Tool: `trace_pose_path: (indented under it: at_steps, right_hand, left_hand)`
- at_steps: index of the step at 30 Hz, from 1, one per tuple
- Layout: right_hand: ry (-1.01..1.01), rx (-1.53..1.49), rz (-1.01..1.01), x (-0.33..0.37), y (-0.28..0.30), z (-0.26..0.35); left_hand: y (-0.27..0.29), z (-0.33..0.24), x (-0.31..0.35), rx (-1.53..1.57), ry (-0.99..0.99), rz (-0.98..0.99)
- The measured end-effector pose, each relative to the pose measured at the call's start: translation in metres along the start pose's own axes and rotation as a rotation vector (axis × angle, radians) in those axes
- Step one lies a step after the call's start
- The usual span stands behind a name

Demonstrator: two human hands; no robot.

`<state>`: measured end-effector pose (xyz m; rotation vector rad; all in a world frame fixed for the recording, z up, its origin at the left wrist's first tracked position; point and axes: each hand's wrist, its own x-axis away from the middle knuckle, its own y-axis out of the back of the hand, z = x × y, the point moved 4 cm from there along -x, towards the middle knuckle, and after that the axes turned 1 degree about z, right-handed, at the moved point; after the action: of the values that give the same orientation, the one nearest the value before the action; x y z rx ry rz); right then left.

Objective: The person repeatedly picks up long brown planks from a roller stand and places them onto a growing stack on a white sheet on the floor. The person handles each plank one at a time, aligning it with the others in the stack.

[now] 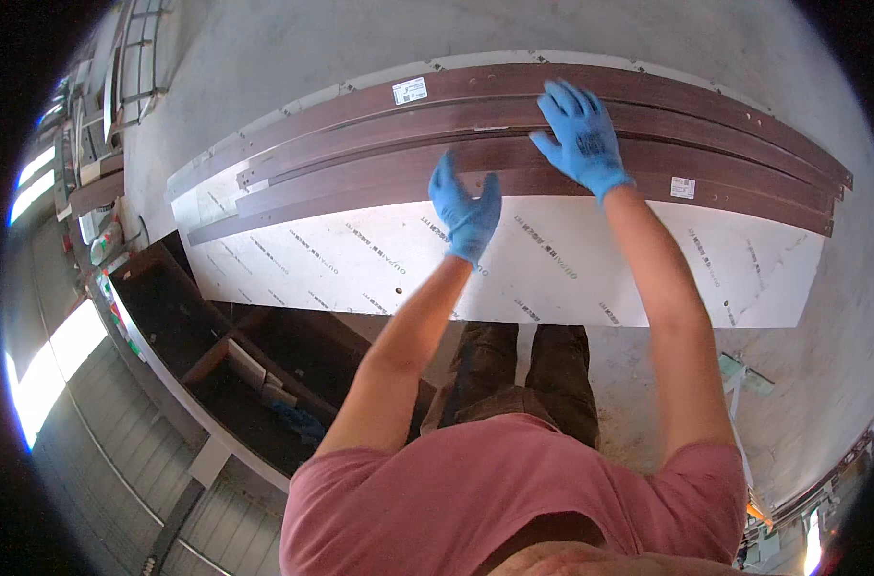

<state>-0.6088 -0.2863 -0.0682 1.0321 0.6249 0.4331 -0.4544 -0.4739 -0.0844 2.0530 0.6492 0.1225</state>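
Note:
Long dark-brown boards lie side by side, partly overlapping, on a large white panel with a printed surface film. Over the nearest board's front edge is my left hand, in a blue glove, its thumb and fingers apart and nothing in them. Farther back and to the right, my right hand, also blue-gloved, spreads its fingers above the far boards. Whether either palm touches the wood cannot be made out. One white label sticks to the farthest board, another label to the nearest one at right.
At lower left stands a dark open-topped case with dividers and loose pieces inside. A metal rack and piled materials line the far left. Grey concrete floor shows behind the panel. A stand with a pale plate is at lower right.

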Motion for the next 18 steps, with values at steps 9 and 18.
trace_pose_path:
  at_steps: [9,18]
  right_hand:
    - [-0.210,-0.104,0.597,-0.141,-0.079,-0.014]
    - [-0.237,-0.082,0.776,-0.145,-0.108,-0.007]
  left_hand:
    - [-0.054,0.081,0.000,1.479,1.461,0.155]
    - [-0.067,0.087,-0.028,1.582,1.492,0.105]
